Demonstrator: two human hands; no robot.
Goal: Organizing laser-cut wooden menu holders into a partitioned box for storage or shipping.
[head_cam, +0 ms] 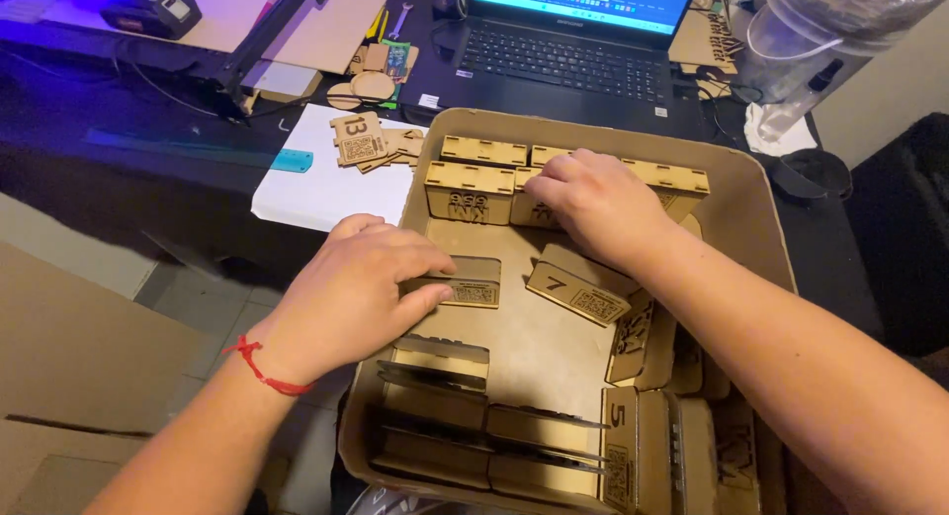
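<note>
A cardboard box (751, 204) sits in front of me, holding several small laser-cut wooden boxes. My left hand (356, 293) reaches over the box's left wall and pinches one flat wooden box (473, 283) lying on the floor of the cardboard box. My right hand (593, 204) rests on a wooden box (534, 211) in the back row, fingers curled over its top. Another wooden box (576, 293) with an engraved square code lies tilted in the middle. More wooden boxes (474, 431) stand packed along the near wall.
An open laptop (568, 55) stands behind the cardboard box on a dark desk. A white sheet (316, 184) at the left carries loose wooden pieces (371, 139). Round wooden discs (361, 85) and a cardboard sheet (326, 31) lie farther back. A clear plastic container (820, 31) stands at the far right.
</note>
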